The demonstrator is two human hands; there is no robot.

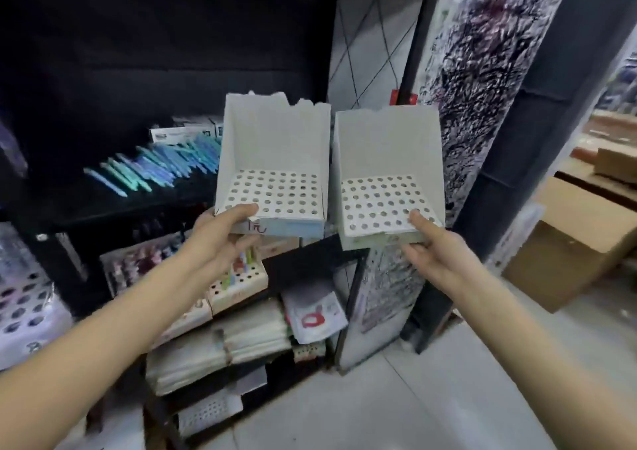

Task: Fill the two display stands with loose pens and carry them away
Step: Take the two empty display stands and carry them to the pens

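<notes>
While loose blue and teal pens [155, 170] lie in a pile on the dark shelf [113, 204] near its right edge, two white perforated display stands sit side by side in the air, left stand [275, 160] pinched at its front corner by the left hand [220, 232], right stand [386, 170] likewise by the right hand [431, 246].

Left display stand [275, 160]: held up by the left hand [220, 234] at its front left corner, thumb on the perforated top.
Right display stand [387, 167]: just beside it on the right, right hand [434, 253] at its front right corner.
Loose pens [155, 170]: on the shelf [103, 204] left of and behind the stands.
Cardboard boxes [565, 256]: on the floor, far right.
</notes>
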